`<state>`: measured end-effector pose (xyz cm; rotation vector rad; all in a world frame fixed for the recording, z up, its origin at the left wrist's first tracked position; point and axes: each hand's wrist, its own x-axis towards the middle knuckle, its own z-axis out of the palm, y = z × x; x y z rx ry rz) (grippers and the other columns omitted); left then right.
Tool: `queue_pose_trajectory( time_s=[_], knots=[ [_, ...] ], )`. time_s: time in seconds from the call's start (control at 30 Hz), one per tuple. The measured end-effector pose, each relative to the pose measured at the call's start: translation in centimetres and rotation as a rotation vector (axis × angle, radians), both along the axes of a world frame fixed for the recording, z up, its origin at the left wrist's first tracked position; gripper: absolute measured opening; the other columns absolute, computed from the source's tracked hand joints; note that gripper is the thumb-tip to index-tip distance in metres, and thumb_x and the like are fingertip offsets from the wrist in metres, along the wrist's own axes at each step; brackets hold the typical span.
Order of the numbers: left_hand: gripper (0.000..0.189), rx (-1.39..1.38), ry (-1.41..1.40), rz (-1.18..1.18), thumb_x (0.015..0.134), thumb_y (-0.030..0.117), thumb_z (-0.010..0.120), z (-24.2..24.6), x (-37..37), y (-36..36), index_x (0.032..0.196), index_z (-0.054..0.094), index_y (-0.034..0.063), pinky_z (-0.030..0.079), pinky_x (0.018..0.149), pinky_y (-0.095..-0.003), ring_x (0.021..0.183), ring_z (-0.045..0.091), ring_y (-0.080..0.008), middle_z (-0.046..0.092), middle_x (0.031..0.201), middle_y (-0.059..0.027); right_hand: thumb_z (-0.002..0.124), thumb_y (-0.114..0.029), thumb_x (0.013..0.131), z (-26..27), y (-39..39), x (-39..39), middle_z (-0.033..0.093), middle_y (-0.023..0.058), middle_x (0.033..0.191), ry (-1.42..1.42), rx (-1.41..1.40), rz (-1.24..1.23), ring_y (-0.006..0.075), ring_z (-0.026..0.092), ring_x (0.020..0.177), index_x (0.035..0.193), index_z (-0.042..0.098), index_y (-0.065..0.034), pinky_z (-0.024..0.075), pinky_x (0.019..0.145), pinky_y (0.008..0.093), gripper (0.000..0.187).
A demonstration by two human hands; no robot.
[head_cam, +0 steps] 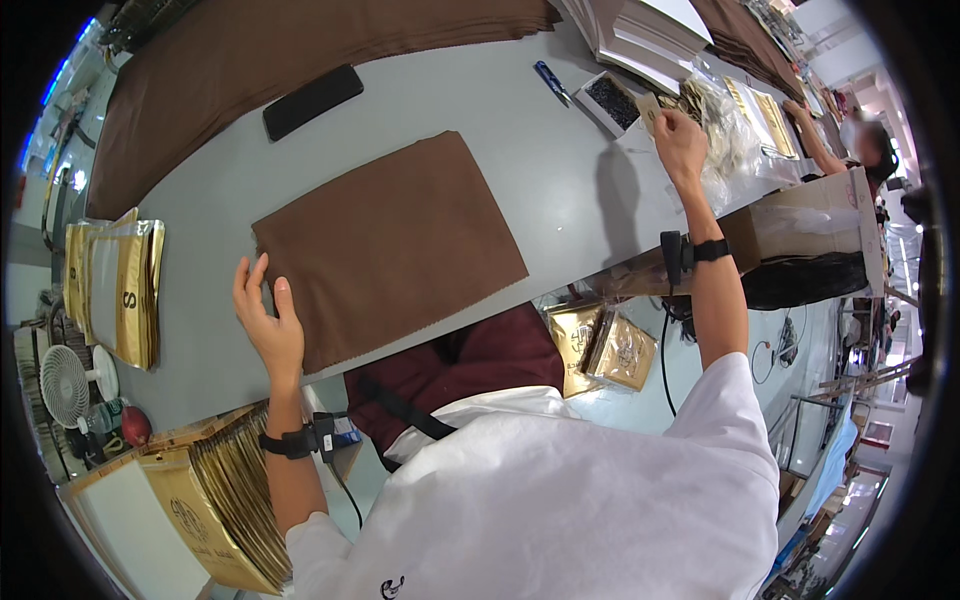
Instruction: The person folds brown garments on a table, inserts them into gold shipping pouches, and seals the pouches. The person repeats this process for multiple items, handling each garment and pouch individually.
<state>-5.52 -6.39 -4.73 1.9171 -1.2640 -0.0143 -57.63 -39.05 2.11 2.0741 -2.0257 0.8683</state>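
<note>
A folded piece of brown fabric (397, 240) lies flat before me, close to the front edge of the grey table (555, 195). My left hand (271, 319) is at its left edge, fingers apart and holding nothing; whether it touches the cloth I cannot tell. Over at the right, my right hand (681, 142) pinches a small beige tag (648, 112). Just left of that tag stands a small open box (611, 103) full of tiny black pieces. Behind the hand are a heap of similar tags (694, 101) and clear plastic bags (731, 154).
Stacked brown fabric (300, 52) covers the back. A black phone (313, 102) and a blue pen-like tool (553, 82) lie nearer. Gold packets (112, 289) sit left, above a small fan (66, 386). A cardboard box (802, 217) adjoins the right edge; a co-worker's arm (814, 139) shows beyond.
</note>
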Motion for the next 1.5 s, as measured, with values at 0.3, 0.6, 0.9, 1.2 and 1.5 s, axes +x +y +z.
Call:
queue_pose_trajectory(
  time_s=[0.3, 0.6, 0.9, 1.2, 1.5],
  knots=[
    [0.028, -0.018, 0.042, 0.026, 0.101, 0.02, 0.067, 0.2, 0.1, 0.4, 0.126, 0.072, 0.0101, 0.042, 0.112, -0.0432, 0.134, 0.053, -0.0328, 0.058, 0.142, -0.0134, 0.063, -0.012, 0.105, 3.0, 10.3, 19.8, 0.075, 0.0128, 0.106, -1.152, 0.483, 0.811, 0.0183, 0.075, 0.088, 0.123, 0.068, 0.008, 0.0635, 0.082, 0.0292, 0.027],
    [0.024, -0.05, 0.102, 0.039, 0.099, 0.018, 0.069, 0.1, 0.2, 0.6, 0.121, 0.074, 0.0104, 0.044, 0.109, -0.0405, 0.129, 0.057, -0.03, 0.062, 0.138, -0.0111, 0.066, -0.017, 0.102, -3.4, 14.9, 19.3, 0.079, 0.0127, 0.107, -0.786, 0.521, 0.596, 0.017, 0.077, 0.09, 0.132, 0.067, 0.0041, 0.0604, 0.08, 0.0284, 0.037],
    [0.023, -0.046, 0.115, 0.03, 0.099, 0.015, 0.069, 0.4, 0.0, 0.5, 0.12, 0.074, 0.0081, 0.045, 0.109, -0.0405, 0.129, 0.057, -0.0292, 0.062, 0.137, -0.0106, 0.073, -0.027, 0.091, -2.9, -3.9, 5.4, 0.078, 0.0148, 0.091, -0.029, 0.106, 0.2, 0.0327, 0.076, 0.086, 0.112, 0.078, -0.0099, 0.0584, 0.079, 0.041, 0.027],
    [0.022, -0.026, 0.095, 0.041, 0.099, 0.015, 0.068, 0.3, 0.0, 0.4, 0.119, 0.074, 0.0082, 0.045, 0.108, -0.0407, 0.127, 0.058, -0.0299, 0.062, 0.135, -0.0106, 0.078, -0.028, 0.088, -5.2, -9.0, 2.8, 0.078, 0.0162, 0.093, -0.026, 0.308, 0.359, 0.0319, 0.076, 0.087, 0.105, 0.082, -0.0117, 0.0584, 0.08, 0.0405, 0.024],
    [0.022, -0.028, 0.087, 0.048, 0.099, 0.016, 0.068, 0.3, 0.1, 0.5, 0.119, 0.075, 0.009, 0.046, 0.108, -0.0405, 0.126, 0.059, -0.0297, 0.064, 0.134, -0.011, 0.076, -0.03, 0.087, -4.3, -8.1, 2.6, 0.078, 0.0166, 0.092, 0.057, 0.337, 0.259, 0.0358, 0.075, 0.088, 0.1, 0.082, -0.0118, 0.0584, 0.08, 0.0436, 0.023]
  ],
)
